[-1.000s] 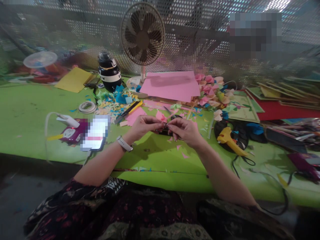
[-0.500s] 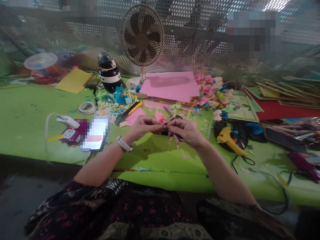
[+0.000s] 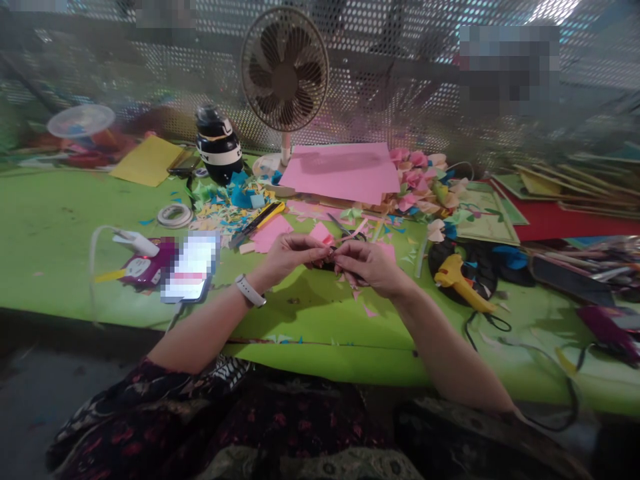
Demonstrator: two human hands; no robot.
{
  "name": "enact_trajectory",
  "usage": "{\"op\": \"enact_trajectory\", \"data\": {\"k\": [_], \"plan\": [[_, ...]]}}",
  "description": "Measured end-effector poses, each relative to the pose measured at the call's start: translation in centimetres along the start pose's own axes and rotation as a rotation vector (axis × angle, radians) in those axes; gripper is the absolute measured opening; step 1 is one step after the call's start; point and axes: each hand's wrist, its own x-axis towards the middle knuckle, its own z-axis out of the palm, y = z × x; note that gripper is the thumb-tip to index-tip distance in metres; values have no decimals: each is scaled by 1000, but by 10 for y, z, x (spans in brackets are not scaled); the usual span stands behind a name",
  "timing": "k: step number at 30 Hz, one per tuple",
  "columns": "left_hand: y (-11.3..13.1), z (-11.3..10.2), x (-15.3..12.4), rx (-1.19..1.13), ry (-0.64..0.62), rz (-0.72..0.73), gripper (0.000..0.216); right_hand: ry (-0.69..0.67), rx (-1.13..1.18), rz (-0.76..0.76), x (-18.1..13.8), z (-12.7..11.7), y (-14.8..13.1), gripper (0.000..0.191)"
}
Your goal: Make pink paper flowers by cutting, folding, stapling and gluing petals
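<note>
Near the shoulder of the black bottle [image 3: 220, 175], what looked like an L was shown on a white patch, and a Y could be made out at the left of its white band [image 3: 223, 159]. The band's other characters could not be read, and the smartphone [image 3: 191, 267] screen was obscured by pixelation.

The pink paper flower [image 3: 321, 233] at the fingers of the left hand [image 3: 293, 253] had been turned: half a second earlier its ruffled petals were displayed, whereas a flatter, plainer side was now shown. A narrow pink strip [image 3: 359, 230] had been shifted to the right, so that it was seen slanting above the fingers of the right hand [image 3: 367, 262], in front of the dark-handled scissors [image 3: 342, 227].
</note>
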Motion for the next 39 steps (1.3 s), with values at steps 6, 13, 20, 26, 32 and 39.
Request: {"op": "enact_trajectory", "data": {"k": [6, 13, 20, 26, 32, 39], "plan": [[-5, -1, 0, -34, -29, 15, 24, -52, 0, 50, 0, -5, 4, 35], [-8, 3, 1, -73, 71, 30, 28, 32, -84, -20, -1, 4, -2, 39], [-7, 6, 4, -184, 220, 72, 34, 356, -468, -360, 1, 12, 8, 27], [-9, 8, 3, -188, 202, 78, 28, 357, -356, -314, 3, 8, 11, 34], [-11, 6, 4, -224, 207, 100, 27, 264, -234, -232, 2, 8, 6, 35], [-14, 5, 4, -244, 213, 128, 22, 211, -187, -205, 3, 8, 7, 38]]}}
